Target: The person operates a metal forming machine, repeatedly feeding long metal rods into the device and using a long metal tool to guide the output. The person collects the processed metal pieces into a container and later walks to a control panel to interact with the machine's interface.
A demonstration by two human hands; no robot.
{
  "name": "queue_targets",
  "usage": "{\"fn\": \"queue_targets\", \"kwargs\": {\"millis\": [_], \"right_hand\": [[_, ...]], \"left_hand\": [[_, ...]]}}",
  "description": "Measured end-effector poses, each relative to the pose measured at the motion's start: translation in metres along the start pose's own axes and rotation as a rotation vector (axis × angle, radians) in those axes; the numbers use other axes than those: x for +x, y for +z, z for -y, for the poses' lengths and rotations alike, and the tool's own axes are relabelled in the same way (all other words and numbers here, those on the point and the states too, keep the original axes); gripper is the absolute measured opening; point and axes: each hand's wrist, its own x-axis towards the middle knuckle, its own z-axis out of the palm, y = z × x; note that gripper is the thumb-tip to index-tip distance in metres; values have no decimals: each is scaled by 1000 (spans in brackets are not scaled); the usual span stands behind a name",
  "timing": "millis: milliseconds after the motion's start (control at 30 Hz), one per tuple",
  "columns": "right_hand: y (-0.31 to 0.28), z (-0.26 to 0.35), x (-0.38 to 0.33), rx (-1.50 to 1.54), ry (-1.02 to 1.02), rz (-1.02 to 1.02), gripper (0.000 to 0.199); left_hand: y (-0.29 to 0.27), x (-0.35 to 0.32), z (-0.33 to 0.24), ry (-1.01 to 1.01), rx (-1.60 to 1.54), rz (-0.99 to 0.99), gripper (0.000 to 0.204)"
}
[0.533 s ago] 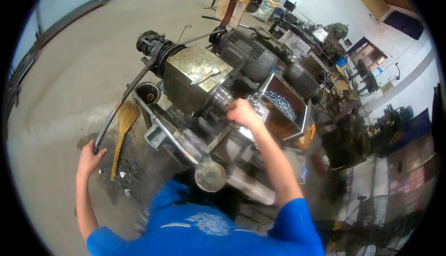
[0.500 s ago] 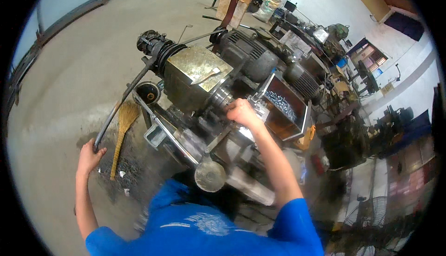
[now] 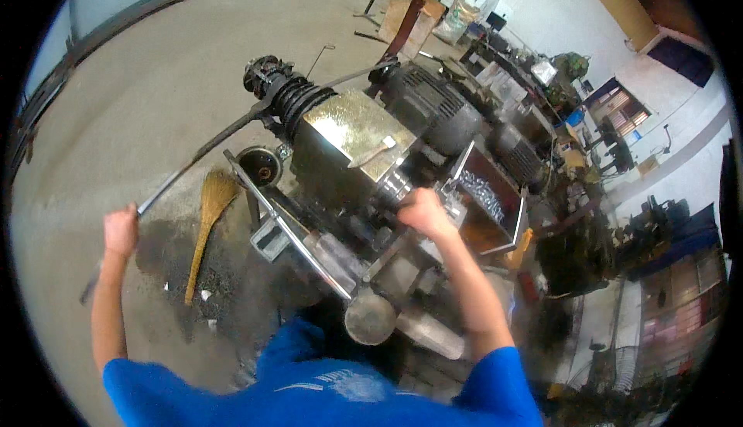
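A lathe-like machine with an oily metal housing (image 3: pixel 356 129) stands in front of me. My left hand (image 3: pixel 121 231) is closed round a long metal lever (image 3: pixel 217 140). The lever runs from the black pulley-like end (image 3: pixel 290 106) of the housing, and its free end sticks out past my fist. At the bright metal spindle nose (image 3: pixel 393 185), my right hand (image 3: pixel 424 212) is closed, fingers curled toward the spindle. What those fingers hold, if anything, is hidden behind the hand. A small brush (image 3: pixel 373 152) with a pale tip lies on the housing.
Right of my right hand is an open metal tray (image 3: pixel 525 214) with many small shiny metal parts (image 3: pixel 481 193). A motor (image 3: pixel 433 106) sits behind the housing. Left of the machine, a straw broom (image 3: pixel 204 222) lies on the floor by dark shavings. A round metal disc (image 3: pixel 370 319) is close to my body.
My left hand has swung outward to the left and slightly up with the lever. My right hand stays at the spindle. The whole view has shifted, putting the machine farther right and lower.
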Motion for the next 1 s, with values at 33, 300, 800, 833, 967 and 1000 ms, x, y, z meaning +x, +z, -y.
{"fn": "queue_targets", "kwargs": {"millis": [33, 300, 800, 833, 967, 1000], "right_hand": [[-3, 8, -3, 5, 52, -26, 23], [11, -1, -9, -135, -56, -152, 30], [-32, -76, -268, 11, 248, -448, 36], [-32, -92, -298, 45, 387, -436, 37], [1, -184, -435, -250, 1001, -390, 50], [1, -185, -462, -202, 1271, -175, 53]], "left_hand": [[13, 13, 15, 32, 14, -59, 8], [15, 49, 0, -259, -307, -113, 24], [120, 53, -266, 698, 8, 317, 22], [86, 61, -267, 743, 33, 384, 22], [87, 56, -269, 503, -53, 464, 22], [96, 53, -256, 420, -107, 471, 22]]}}
